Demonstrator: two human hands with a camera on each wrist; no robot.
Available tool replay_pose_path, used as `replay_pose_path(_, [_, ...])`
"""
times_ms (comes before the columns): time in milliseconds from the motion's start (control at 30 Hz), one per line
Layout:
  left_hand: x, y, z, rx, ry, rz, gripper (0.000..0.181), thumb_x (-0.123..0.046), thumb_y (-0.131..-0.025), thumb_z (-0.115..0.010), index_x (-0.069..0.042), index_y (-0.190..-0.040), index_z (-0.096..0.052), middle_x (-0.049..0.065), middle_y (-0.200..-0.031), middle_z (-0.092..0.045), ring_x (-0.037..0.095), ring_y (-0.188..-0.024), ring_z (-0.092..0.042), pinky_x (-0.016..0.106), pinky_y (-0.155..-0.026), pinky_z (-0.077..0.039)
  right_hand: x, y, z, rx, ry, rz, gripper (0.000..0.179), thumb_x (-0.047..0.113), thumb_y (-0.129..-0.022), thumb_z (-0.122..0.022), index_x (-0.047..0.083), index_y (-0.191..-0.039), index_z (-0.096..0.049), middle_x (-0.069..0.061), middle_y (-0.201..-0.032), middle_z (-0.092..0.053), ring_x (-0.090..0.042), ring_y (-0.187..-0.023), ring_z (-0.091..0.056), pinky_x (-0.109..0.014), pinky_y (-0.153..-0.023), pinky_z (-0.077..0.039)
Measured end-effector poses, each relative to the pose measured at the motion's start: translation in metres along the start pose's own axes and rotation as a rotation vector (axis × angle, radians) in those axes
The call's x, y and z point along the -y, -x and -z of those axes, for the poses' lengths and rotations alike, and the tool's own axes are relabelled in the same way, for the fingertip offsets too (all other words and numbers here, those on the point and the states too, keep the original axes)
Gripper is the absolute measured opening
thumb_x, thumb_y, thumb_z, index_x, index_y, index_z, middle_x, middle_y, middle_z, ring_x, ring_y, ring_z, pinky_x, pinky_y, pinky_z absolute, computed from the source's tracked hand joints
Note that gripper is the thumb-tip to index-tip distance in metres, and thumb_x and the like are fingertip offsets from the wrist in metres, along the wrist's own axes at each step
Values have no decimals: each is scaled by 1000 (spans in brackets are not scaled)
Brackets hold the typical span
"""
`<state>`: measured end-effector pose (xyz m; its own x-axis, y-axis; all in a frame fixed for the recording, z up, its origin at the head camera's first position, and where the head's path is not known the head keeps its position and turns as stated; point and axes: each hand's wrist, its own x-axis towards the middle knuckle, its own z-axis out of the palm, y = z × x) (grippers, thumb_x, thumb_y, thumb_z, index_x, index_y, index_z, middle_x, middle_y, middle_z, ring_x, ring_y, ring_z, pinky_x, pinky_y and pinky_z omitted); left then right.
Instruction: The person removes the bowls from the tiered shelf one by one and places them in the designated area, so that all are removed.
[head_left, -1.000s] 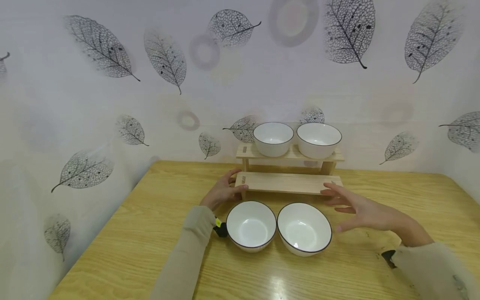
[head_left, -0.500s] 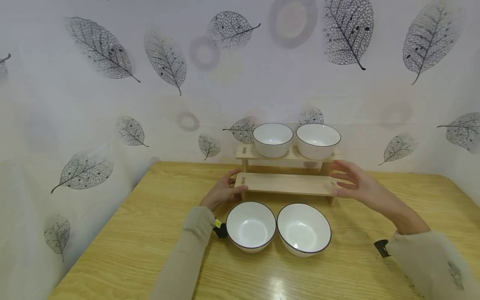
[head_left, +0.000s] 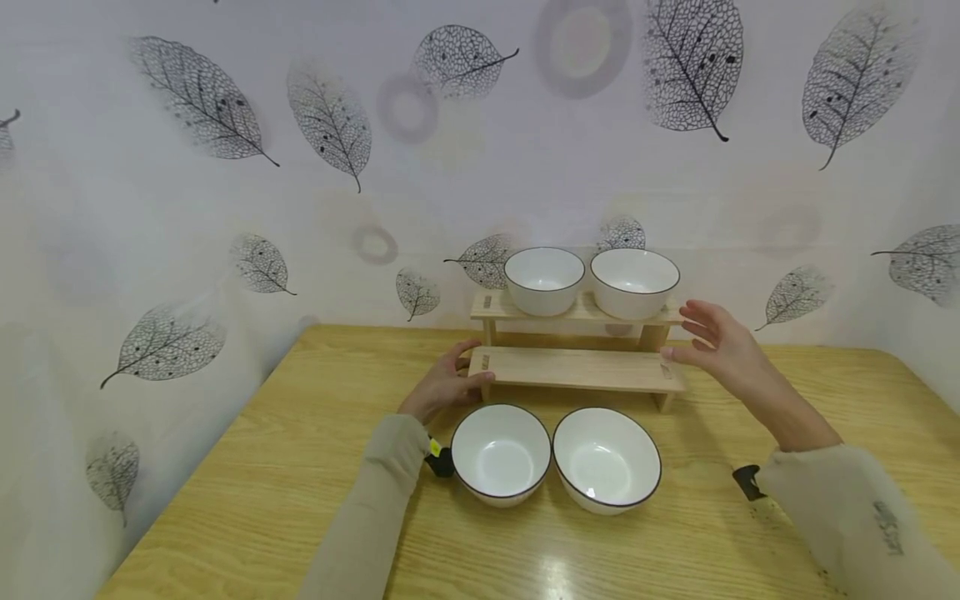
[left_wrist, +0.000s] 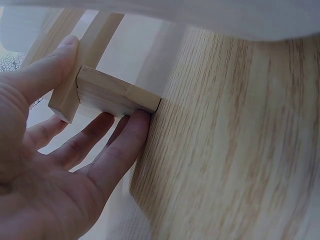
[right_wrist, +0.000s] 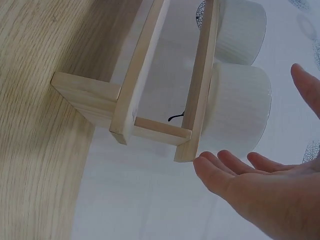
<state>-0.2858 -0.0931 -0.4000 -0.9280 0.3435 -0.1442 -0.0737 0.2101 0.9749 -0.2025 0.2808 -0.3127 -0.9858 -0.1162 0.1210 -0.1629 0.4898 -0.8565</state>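
A two-tier wooden rack (head_left: 577, 367) stands toward the back of the table. My left hand (head_left: 444, 385) grips the left end of its lower tier; in the left wrist view the thumb lies on the board and the fingers reach the leg (left_wrist: 117, 92). At the rack's other end is my right hand (head_left: 723, 346), fingers spread and relaxed, holding nothing. In the right wrist view its fingertips (right_wrist: 202, 167) are right at the upper board's end (right_wrist: 187, 150). Two white, dark-rimmed bowls, a left one (head_left: 545, 283) and a right one (head_left: 634, 286), sit on the upper tier.
In front of the rack, two more white bowls, left (head_left: 501, 454) and right (head_left: 606, 460), stand side by side on the wooden table (head_left: 300, 467). Behind the table hangs a pale backdrop (head_left: 465, 183) with leaf prints.
My right hand has moved away from beside the front right bowl, back and up to the rack's right end. My left hand and all the bowls have stayed in place.
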Motion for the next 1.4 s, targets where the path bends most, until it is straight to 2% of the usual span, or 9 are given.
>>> replay_pose_path(367, [2, -2, 1, 3, 5, -3, 72, -6, -97, -69, -11, -158, -32, 28, -144, -46, 41, -123, -56, 48, -95, -54, 7, -12, -7, -87, -29, -34, 100, 19, -96, -72, -5, -159, 2, -29, -164, -9, -48, -148, -16, -59, -118, -21])
replay_pose_path(667, [-1, 0, 1, -1, 8, -3, 71, -5, -97, -69, -12, -158, -32, 28, -142, -48, 39, -121, -58, 46, -95, -55, 6, -28, -7, -82, -58, -62, 102, 20, -97, -70, -4, -159, 7, -30, -164, -2, -51, -148, -13, -61, -117, -21])
replay_pose_path(800, [-1, 1, 0, 0, 9, 2, 72, -5, -97, -69, -11, -158, -32, 28, -142, -48, 40, -122, -57, 47, -94, -55, 6, -34, -8, -101, -65, -66, 101, 19, -97, -70, -4, -159, 7, -30, -165, -3, -50, -149, -12, -61, -117, -21])
replay_pose_path(1033, [-1, 0, 0, 0, 7, 4, 73, -5, -97, -69, -10, -159, -30, 29, -145, -46, 44, -125, -55, 49, -95, -54, 7, -46, -12, -137, -124, -21, 98, 10, -95, -70, -5, -158, 4, -29, -165, -5, -44, -150, -12, -55, -121, -16])
replay_pose_path(1233, [0, 1, 0, -2, 9, -1, 73, -4, -97, -69, -10, -159, -30, 29, -145, -46, 44, -124, -55, 49, -95, -54, 5, -56, -13, -134, -147, -23, 99, 10, -96, -69, -4, -158, 6, -30, -164, -6, -45, -150, -11, -55, -121, -14])
replay_pose_path(1400, [1, -1, 0, -7, 15, -4, 73, -3, -96, -69, -9, -158, -31, 30, -144, -46, 44, -122, -57, 48, -94, -55, 4, -64, -14, -128, -178, -24, 101, 10, -95, -72, -4, -158, 6, -27, -164, -10, -41, -151, -14, -51, -121, -16])
